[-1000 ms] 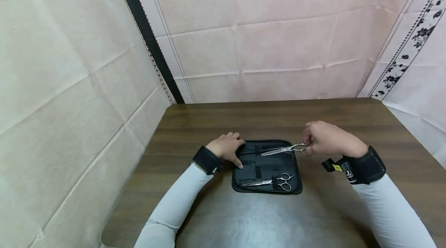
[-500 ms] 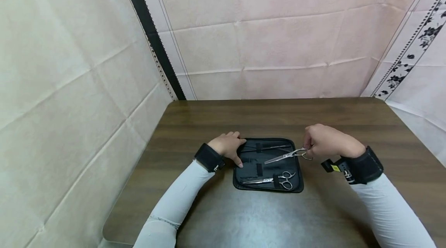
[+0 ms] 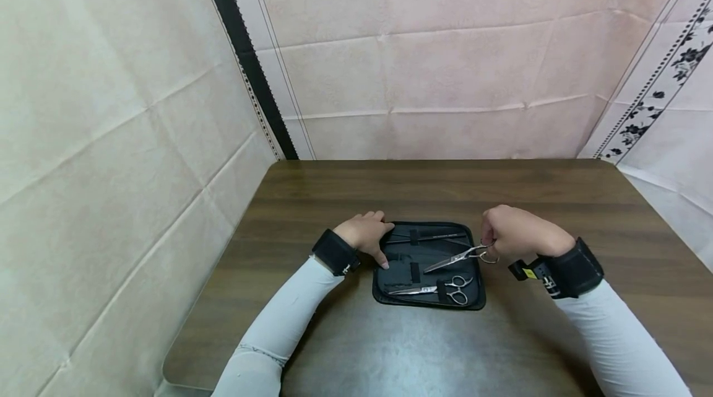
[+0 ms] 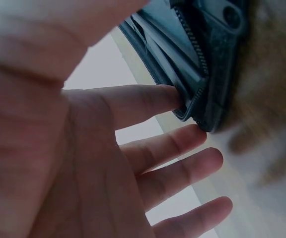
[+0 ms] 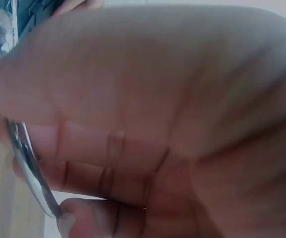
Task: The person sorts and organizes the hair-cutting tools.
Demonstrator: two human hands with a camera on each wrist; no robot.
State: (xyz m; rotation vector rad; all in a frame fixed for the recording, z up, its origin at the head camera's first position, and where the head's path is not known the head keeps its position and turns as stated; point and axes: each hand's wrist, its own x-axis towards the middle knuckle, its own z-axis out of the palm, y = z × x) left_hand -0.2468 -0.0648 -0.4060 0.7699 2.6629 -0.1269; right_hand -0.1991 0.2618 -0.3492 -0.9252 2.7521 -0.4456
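Observation:
A black zip case [image 3: 429, 306] lies unfolded on the table. My left hand [image 3: 364, 236] rests at its left edge with fingers spread; in the left wrist view the index finger [image 4: 148, 101] touches the zipped rim and the other fingers extend loosely. My right hand [image 3: 520, 230] pinches silver scissors [image 3: 453, 259] by the handles, blades pointing left over the case's middle, tips by the centre elastic loop [image 3: 414, 272]. Up close, the curved metal handle [image 5: 31, 168] shows between thumb and fingers. Other scissors [image 3: 414, 291] sit under a loop along the near side.
A thin dark rod [image 3: 442, 237] is held by a loop near the case's far side. The brown wooden table [image 3: 312, 199] has rounded corners and meets pale cloth hangings [image 3: 445, 62] at the back and left.
My right hand has brought the scissors slightly down towards the near side, from the upper loop to the case's middle, tips now angled lower. My left hand stays in place.

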